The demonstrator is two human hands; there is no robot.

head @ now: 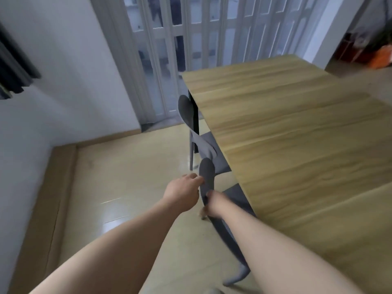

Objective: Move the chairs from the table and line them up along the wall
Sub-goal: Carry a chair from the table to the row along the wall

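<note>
While the white wall [63, 71] runs along the left, the left hand [183, 194] pinches the rounded top of the near chair [206, 172], a dark grey, thin-backed seat tucked under the left edge of the wooden table [297, 145]. The right hand [214, 204] clasps the same backrest lower down. A far chair [186, 112], also grey, stands farther along that edge.
</note>
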